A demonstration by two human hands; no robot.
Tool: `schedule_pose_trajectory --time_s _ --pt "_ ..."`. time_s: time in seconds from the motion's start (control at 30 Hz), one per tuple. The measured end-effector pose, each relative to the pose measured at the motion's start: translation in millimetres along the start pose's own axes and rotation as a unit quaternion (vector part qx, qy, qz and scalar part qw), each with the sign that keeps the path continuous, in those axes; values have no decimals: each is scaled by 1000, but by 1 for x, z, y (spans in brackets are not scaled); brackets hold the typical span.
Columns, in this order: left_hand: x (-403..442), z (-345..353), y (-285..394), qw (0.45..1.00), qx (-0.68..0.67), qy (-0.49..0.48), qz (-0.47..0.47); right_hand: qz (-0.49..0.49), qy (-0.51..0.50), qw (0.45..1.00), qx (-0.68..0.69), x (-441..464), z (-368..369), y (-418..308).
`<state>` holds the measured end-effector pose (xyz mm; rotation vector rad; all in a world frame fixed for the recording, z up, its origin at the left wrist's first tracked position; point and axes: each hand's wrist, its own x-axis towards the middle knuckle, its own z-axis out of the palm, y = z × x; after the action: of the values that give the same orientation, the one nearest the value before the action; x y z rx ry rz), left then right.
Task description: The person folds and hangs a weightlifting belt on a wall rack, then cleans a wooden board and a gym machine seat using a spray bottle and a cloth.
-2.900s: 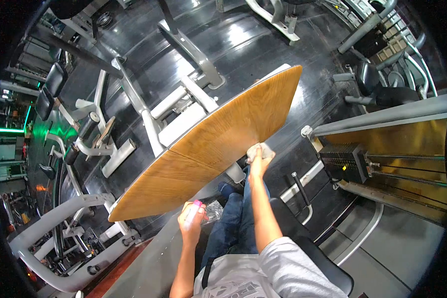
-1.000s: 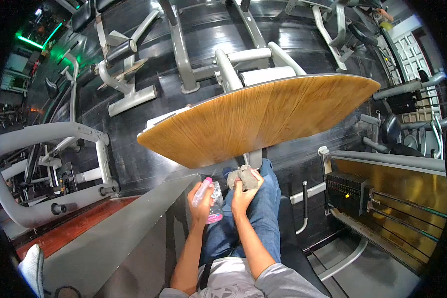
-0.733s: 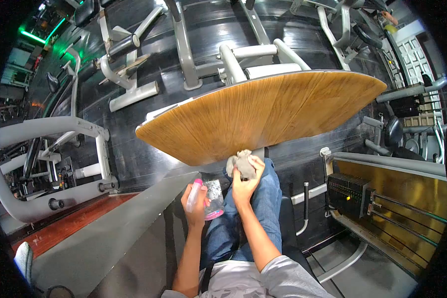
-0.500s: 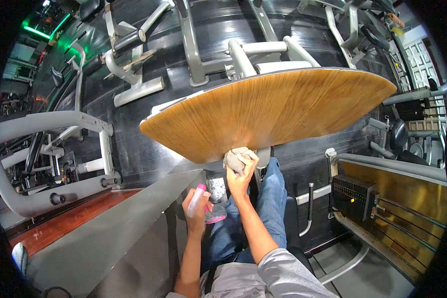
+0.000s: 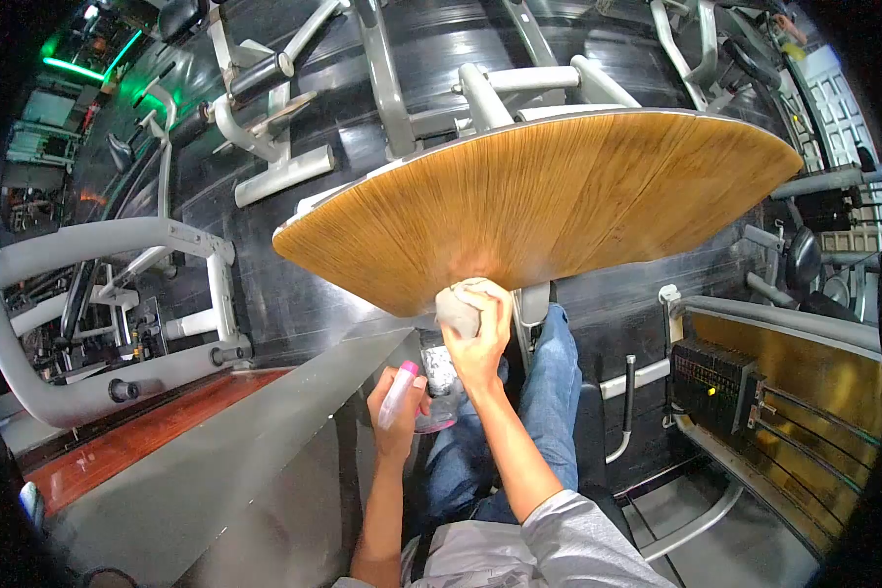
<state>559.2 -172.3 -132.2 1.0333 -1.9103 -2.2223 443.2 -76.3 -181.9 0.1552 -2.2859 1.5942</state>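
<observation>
Fingers curled, my right hand (image 5: 485,345) grips a bunched grey cloth (image 5: 457,310) at the near edge of a wood-grain board (image 5: 559,196). The cloth appears to touch that edge, though the exact contact is hidden behind it. Lower and to the left, my left hand (image 5: 390,407) is closed around the neck of a spray bottle (image 5: 399,392) with a pink and whitish head. Its clear body with a pink base shows beside my fingers, partly covered by the hand.
A grey metal casing (image 5: 235,441) runs along my left side. Beyond it stands a pale tubular machine frame (image 5: 88,240). On my right is a machine with a black weight stack (image 5: 710,392). More gym frames stand on the black floor behind the board.
The whole view has shifted slightly. My right hand and the cloth have turned a little against the board's near edge. The left hand still holds the spray bottle.
</observation>
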Motion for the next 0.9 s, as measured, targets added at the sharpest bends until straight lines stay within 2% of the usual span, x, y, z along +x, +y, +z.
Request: schedule_pose_trajectory --time_s 0.03,0.1,0.17,0.3,0.43,0.53,0.57,0.7,0.83,0.9 --pt "1 -1 0 1000 16 0 -1 -37 -27 999 -3 0 1 1" --pt "2 -1 5 1000 22 -2 -2 -36 -57 998 18 -5 0 12" --pt "0 -3 6 1000 29 -5 -4 -80 -164 983 -20 -16 -3 36" --pt "1 -6 4 999 32 10 -4 -62 -221 970 -75 -26 -16 61" --pt "1 -4 5 1000 25 3 9 -56 -192 979 -33 -5 -18 31" --pt "1 -2 6 1000 -8 4 13 -67 -107 992 23 14 -11 -10" --pt "1 -2 6 1000 -8 5 12 -66 -108 992 23 16 -7 -17" --pt "-1 -4 6 999 -1 27 18 -81 -81 993 38 5 9 -17" --pt "0 -11 2 999 -3 40 31 -99 -164 981 29 -15 10 15" --pt "0 -10 5 999 2 47 24 -97 -253 962 -32 -26 4 40"
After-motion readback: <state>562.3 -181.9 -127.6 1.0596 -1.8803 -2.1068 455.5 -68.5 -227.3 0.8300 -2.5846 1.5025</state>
